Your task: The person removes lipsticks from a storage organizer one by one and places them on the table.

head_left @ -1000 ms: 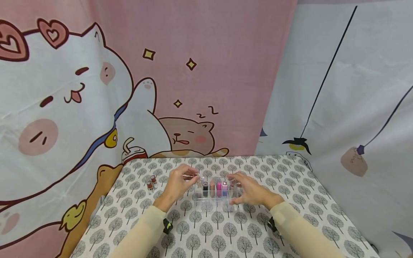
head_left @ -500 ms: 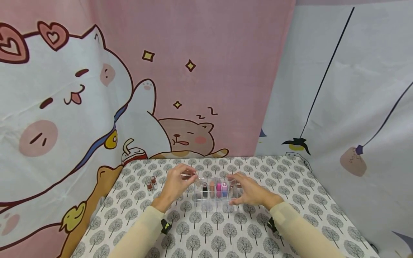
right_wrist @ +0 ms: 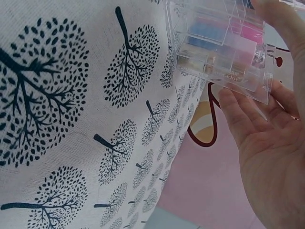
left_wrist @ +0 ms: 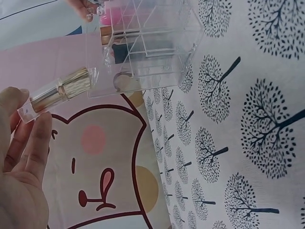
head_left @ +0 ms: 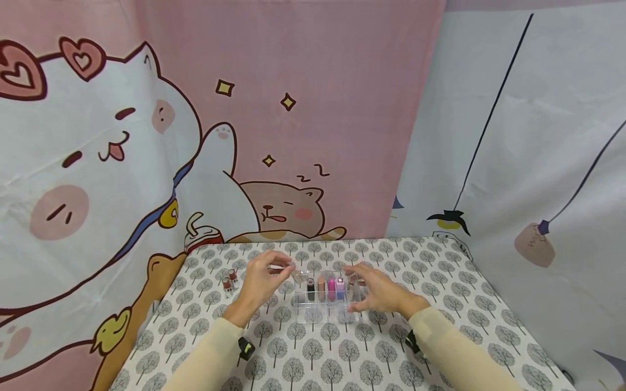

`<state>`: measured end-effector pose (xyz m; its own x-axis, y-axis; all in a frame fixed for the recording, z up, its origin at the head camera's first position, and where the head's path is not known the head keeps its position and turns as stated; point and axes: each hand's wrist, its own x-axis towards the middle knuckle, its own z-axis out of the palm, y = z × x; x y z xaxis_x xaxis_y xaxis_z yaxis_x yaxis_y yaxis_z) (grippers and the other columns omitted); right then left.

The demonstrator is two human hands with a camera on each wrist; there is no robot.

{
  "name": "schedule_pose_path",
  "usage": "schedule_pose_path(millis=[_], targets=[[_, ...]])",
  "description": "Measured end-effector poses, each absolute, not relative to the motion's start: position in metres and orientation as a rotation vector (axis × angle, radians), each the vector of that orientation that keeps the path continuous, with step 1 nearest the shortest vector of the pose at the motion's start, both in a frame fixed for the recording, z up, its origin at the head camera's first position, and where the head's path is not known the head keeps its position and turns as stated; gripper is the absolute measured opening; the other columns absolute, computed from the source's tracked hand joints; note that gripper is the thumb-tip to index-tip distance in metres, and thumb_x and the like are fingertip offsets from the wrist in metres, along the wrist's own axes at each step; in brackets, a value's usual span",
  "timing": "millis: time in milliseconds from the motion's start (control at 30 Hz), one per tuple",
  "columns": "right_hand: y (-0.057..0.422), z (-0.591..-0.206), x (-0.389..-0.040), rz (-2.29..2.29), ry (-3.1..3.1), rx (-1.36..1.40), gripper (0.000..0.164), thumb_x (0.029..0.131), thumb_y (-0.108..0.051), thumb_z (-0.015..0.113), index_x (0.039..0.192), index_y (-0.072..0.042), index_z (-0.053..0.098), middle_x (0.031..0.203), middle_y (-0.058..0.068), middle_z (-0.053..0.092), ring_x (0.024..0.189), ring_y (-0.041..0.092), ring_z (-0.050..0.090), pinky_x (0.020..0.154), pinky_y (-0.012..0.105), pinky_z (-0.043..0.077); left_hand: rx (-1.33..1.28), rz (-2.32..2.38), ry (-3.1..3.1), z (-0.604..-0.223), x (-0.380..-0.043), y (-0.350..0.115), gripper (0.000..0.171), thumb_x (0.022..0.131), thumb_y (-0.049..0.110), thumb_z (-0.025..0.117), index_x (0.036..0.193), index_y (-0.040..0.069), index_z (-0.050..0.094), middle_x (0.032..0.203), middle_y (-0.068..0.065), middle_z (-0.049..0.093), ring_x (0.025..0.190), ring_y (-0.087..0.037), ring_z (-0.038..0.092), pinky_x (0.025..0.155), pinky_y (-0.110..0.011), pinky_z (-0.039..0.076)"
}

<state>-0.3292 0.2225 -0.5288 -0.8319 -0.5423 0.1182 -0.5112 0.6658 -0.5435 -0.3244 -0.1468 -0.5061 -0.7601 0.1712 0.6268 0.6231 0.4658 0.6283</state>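
My left hand (head_left: pixel 261 279) pinches one end of a lipstick tube (left_wrist: pixel 61 94), clear with gold parts. The tube tilts, its far end right at the left edge of a clear acrylic lipstick organizer (head_left: pixel 307 312). At the organizer's right end, my right hand (head_left: pixel 379 288) holds it between thumb and fingers. Standing in its back row are a black lipstick (head_left: pixel 311 289), a tan one (head_left: pixel 321 288), a bright pink one (head_left: pixel 332 288) and a pink-and-blue one (head_left: pixel 340 288). A gold-toned tube (right_wrist: pixel 209 64) sits in the end compartment beside my right fingers.
Two small clear tubes with reddish-brown tops, one nearer (head_left: pixel 227 283) and one behind (head_left: pixel 232 274), stand left of my left hand. A tree-print cloth (head_left: pixel 313 358) covers the table. Behind its back edge hangs a cartoon-print curtain (head_left: pixel 342 108).
My left hand has drawn a little to the left with the lipstick tube, which leans more now. The right hand and the organizer have stayed in place.
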Motion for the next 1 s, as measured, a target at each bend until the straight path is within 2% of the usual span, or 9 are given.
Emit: schedule_pose_path(millis=[200,433,800,1000], targets=[[0.221,-0.528,-0.329,-0.905,2.811,-0.894,0.112,0.085,-0.044,0.106,0.177,-0.016,0.047,0.158,0.011,0.069,0.140,0.035,0.072,0.119,0.066,0.064,-0.667,-1.197,-2.177,-0.509,-0.322,-0.151,0.021,0.098,0.003,0.094,0.116,0.006,0.083,0.113,-0.008,0.082,0.096,-0.023,0.086,0.085,-0.028,0.075],[0.222,-0.529,-0.328,-0.913,2.808,-0.891,0.113,0.085,-0.043,0.106,0.177,-0.016,0.046,0.159,0.011,0.069,0.141,0.036,0.072,0.119,0.066,0.065,-0.644,-1.246,-2.201,-0.507,-0.318,-0.158,0.024,0.096,0.003,0.095,0.117,0.006,0.083,0.114,-0.009,0.082,0.098,-0.025,0.087,0.087,-0.030,0.076],[0.222,-0.527,-0.327,-0.897,2.815,-0.889,0.113,0.086,-0.044,0.105,0.177,-0.015,0.046,0.159,0.011,0.068,0.142,0.036,0.071,0.120,0.069,0.063,-0.598,-1.212,-2.183,-0.504,-0.311,-0.175,0.022,0.093,0.000,0.097,0.110,0.002,0.083,0.107,-0.011,0.083,0.094,-0.027,0.087,0.083,-0.035,0.077],[0.222,-0.526,-0.327,-0.896,2.809,-0.898,0.113,0.086,-0.044,0.105,0.178,-0.014,0.045,0.159,0.014,0.069,0.142,0.038,0.071,0.120,0.069,0.063,-0.552,-1.197,-2.194,-0.510,-0.309,-0.190,0.023,0.092,0.002,0.099,0.110,0.004,0.084,0.108,-0.010,0.084,0.094,-0.027,0.087,0.083,-0.030,0.076]])
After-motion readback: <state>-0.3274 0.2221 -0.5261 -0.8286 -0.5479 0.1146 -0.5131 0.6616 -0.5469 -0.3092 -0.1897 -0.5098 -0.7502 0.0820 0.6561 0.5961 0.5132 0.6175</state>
